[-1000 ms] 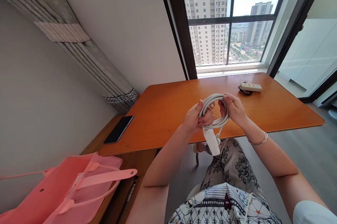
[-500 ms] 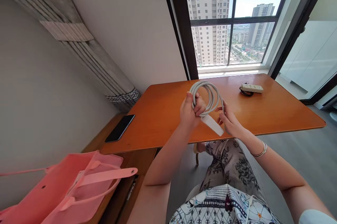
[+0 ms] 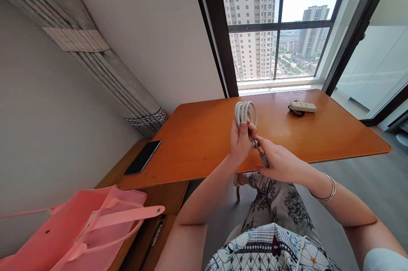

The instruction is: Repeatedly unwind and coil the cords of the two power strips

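Coiled cable (image 3: pixel 245 112): pale grey-white, several loops pressed into narrow upright oval, seen almost edge-on, in air above near part of desk (image 3: pixel 197 135).

Left hand (image 3: pixel 241 141): grip closed around lower part of coil, thumb in front, forearm rising from below.

Right hand (image 3: pixel 278 163): just beside left, lower, palm down; grip narrow, fingers pinching grey cable end (image 3: pixel 264 160) that comes out under left hand. Bangle on wrist.

Desk orange wood, glossy. Power strip (image 3: pixel 303 106) at far side, phone (image 3: pixel 142 157) on lower ledge at left, pink bag (image 3: pixel 79 228) nearer. Big window (image 3: pixel 274 50) behind, tall buildings outside.
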Motion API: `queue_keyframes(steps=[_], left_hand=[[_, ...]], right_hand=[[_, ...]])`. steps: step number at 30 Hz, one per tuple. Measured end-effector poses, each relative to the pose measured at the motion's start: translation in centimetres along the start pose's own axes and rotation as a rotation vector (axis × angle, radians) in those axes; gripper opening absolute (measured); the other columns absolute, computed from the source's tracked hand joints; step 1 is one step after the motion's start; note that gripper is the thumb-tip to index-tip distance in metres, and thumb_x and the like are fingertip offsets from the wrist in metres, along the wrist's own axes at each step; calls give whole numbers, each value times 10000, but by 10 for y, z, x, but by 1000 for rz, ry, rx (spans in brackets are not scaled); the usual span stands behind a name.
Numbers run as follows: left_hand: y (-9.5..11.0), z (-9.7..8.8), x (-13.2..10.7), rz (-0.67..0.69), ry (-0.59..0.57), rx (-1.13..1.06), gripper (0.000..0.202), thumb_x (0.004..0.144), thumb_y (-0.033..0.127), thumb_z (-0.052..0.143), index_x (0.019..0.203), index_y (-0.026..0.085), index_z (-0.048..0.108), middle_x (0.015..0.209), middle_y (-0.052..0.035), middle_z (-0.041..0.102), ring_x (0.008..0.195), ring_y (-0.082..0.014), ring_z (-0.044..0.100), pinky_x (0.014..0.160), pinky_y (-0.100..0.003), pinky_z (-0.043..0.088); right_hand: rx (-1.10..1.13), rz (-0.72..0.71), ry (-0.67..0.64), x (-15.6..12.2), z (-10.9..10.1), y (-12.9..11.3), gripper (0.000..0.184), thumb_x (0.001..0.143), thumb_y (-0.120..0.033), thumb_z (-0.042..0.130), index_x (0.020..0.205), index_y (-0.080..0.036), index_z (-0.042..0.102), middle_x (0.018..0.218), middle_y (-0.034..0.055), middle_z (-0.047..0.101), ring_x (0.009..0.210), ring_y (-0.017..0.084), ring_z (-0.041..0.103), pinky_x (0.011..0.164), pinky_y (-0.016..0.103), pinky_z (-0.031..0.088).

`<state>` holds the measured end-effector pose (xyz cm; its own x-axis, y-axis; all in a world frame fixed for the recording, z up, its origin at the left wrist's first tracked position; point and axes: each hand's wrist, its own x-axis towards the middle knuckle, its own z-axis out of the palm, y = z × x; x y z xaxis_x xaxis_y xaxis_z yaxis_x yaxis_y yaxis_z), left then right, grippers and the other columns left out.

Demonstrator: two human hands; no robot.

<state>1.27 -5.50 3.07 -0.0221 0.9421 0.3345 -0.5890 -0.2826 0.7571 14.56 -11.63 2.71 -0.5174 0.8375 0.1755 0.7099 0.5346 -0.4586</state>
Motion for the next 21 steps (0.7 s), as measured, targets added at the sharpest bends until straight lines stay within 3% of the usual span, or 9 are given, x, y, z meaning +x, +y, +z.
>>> queue_keyframes(steps=[3,8,11,15,18,21], left_hand=[[4,1,-6,-67,-31,-4,252,878,344,698,753,218,519,510,59,516,454,-78,442,449,-187,326],[0,-5,-14,-102,-41,46,208,867,325,700,782,210,549,570,27,596,498,-104,498,460,-203,343],[-2,-10,-16,-48,-75,73,189,854,321,713,801,209,571,599,22,626,533,-109,541,506,-208,383],[3,-16,-11,-14,-191,88,282,818,441,738,833,209,578,595,18,635,515,-119,562,502,-221,400],[6,-17,-6,-61,-282,111,402,784,565,730,800,202,558,532,29,594,425,-107,505,426,-216,350],[4,-14,-6,-106,-289,79,443,755,592,746,789,199,546,517,55,559,381,-84,459,376,-200,292]], right_hand=[[238,31,31,-5,-3,-5,672,749,-200,669,1359,-198,388,1219,123,622,886,210,630,717,327,503],[585,165,98,-4,-1,-9,622,705,-151,658,1255,-230,377,1048,37,650,641,103,543,579,249,437],[966,178,99,-1,-1,-8,675,746,-255,691,1296,-244,300,880,-30,624,581,91,533,520,221,429],[1405,133,-25,-3,-4,-3,815,764,-375,720,1369,-271,184,928,-10,666,596,131,657,525,257,524],[1453,84,-76,-4,-2,-3,795,769,-343,744,1352,-280,207,1002,19,690,702,170,728,574,269,565],[1323,54,35,-2,3,-4,835,801,-317,742,1407,-287,168,899,-23,699,698,151,717,605,263,566]])
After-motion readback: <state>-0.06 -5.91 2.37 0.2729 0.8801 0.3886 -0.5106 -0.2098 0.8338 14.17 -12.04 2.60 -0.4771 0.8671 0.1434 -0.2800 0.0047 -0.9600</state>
